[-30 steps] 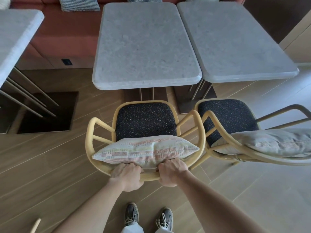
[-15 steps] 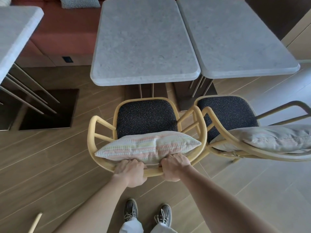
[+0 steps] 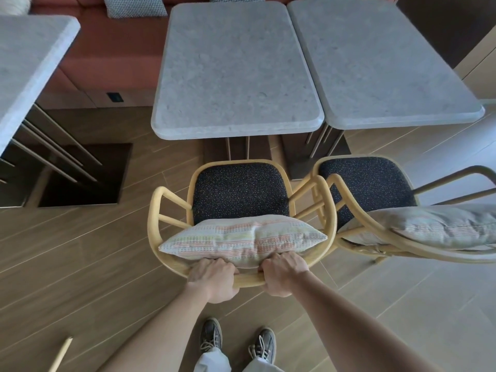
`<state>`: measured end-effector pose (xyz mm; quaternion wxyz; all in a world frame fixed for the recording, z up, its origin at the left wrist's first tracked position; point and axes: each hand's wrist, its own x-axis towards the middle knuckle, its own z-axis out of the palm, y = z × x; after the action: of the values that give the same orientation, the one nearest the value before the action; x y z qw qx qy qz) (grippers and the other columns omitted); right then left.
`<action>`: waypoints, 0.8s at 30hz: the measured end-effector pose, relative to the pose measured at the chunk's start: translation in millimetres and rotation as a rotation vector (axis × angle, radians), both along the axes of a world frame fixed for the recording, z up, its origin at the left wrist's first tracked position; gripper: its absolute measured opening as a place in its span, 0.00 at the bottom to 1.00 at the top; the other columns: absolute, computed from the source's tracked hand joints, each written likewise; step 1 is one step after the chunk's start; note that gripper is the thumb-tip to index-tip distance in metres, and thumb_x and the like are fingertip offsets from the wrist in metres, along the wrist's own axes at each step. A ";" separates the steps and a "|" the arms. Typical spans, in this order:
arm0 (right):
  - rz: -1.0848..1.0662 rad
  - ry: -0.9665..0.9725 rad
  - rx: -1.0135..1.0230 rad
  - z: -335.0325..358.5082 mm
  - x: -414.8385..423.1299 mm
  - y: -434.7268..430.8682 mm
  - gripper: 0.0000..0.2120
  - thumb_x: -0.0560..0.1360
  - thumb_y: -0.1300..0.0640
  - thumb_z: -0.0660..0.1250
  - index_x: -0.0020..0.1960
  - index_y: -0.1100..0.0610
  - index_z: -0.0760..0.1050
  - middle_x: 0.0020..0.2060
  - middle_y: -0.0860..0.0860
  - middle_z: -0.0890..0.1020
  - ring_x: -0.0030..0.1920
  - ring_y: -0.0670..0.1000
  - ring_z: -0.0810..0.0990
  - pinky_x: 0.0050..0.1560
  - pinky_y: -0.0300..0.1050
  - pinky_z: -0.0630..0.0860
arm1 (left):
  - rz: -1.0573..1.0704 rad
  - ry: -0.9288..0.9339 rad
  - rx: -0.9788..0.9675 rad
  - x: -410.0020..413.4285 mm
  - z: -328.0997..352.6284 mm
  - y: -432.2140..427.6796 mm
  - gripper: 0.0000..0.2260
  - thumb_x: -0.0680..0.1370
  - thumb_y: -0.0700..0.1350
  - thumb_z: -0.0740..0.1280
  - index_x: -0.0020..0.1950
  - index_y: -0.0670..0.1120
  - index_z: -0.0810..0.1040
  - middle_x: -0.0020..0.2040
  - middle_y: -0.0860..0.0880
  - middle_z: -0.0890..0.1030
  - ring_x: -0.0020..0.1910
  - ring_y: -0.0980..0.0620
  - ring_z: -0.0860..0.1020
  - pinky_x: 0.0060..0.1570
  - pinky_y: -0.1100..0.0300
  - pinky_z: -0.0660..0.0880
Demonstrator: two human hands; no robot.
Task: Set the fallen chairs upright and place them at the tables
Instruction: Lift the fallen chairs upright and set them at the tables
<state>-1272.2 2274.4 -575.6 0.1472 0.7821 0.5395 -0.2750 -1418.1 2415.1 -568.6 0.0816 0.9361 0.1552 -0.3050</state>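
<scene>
The left hand (image 3: 213, 280) and right hand (image 3: 281, 273) each have their fingers (image 3: 214, 263) clenched round the curved back rail of the yellow bentwood armchair (image 3: 154, 224) with a dark speckled seat, which stands upright. Just beyond the fingers, touching them, lies a pale striped pillow (image 3: 241, 238) against the backrest. Farther ahead of the fingers, the seat's front faces the near edge of the grey stone desk (image 3: 236, 68). Right of the right fingers stands a matching second armchair (image 3: 367, 181), just beside the first.
</scene>
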 end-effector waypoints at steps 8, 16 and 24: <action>0.058 -0.023 0.071 -3.1 3.0 -6.3 0.25 0.78 0.34 0.62 0.66 0.47 0.81 0.59 0.49 0.86 0.58 0.56 0.84 0.60 0.54 0.82 | 0.047 -0.045 0.031 -6.4 -2.7 -2.7 0.29 0.78 0.71 0.62 0.73 0.57 0.79 0.62 0.48 0.87 0.60 0.44 0.85 0.60 0.49 0.78; -0.768 0.709 0.746 75.4 -15.8 -25.9 0.35 0.70 0.20 0.62 0.64 0.44 0.78 0.56 0.41 0.86 0.60 0.46 0.85 0.62 0.40 0.80 | 1.093 -0.865 -0.783 -43.6 90.0 13.0 0.36 0.75 0.77 0.56 0.68 0.53 0.80 0.61 0.51 0.85 0.62 0.47 0.84 0.69 0.42 0.77; -0.371 0.891 1.563 305.6 -60.5 17.0 0.33 0.81 0.29 0.59 0.75 0.51 0.74 0.73 0.51 0.78 0.75 0.52 0.76 0.75 0.53 0.73 | 0.717 -1.718 -0.983 -106.0 299.9 29.5 0.31 0.78 0.74 0.62 0.74 0.58 0.74 0.74 0.51 0.79 0.75 0.46 0.76 0.76 0.47 0.72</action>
<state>-1332.7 2291.4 -269.9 -0.6915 0.5547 0.4448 -0.1274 -1524.0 2444.6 -268.6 0.6204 0.6006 0.1723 0.4739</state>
